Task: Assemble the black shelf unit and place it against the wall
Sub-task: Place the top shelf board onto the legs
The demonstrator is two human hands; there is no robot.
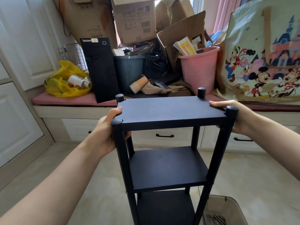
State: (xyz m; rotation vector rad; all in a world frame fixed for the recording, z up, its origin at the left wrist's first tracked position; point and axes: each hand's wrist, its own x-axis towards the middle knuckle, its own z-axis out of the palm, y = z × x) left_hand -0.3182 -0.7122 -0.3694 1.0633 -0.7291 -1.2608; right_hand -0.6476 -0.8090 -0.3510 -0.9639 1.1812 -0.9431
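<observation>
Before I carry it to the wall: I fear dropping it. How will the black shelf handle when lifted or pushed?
Probably rigid: the shelf has three boards fixed between four posts. Likely tippy if pushed at the top, being tall and narrow. Seemingly light enough, since the left hand and right hand hold it by its top alone.

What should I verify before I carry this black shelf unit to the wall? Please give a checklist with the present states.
1. Left hand grips the top shelf: ok.
2. Right hand grips the opposite edge: ok.
3. Four post caps show at the top corners: ok.
4. Middle shelf looks level: ok.
5. Feet of the black shelf unit: cannot tell, out of frame.
6. Floor path: probably not ok, a bin holding screws stands close beside the right front post.
</observation>
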